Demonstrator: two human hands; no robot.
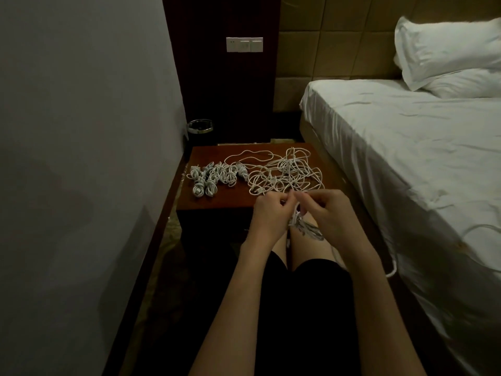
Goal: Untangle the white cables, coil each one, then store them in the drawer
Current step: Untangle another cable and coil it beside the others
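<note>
Roughly half done, I judge: several coiled cables [210, 177] lie on the table [217, 198] beyond and left of the fingers, a loose tangle [287, 172] remains just beyond them, and both the left hand [269, 210] and right hand [324, 213] pinch a cable [301, 226] being coiled, nothing stored yet.

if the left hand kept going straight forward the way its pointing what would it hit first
Most likely the tangled white cables on the nightstand. The left hand, gripping a cable, points up and away toward that loose pile's near edge, just beyond its knuckles. Depth is hard to judge from this one view.
</note>
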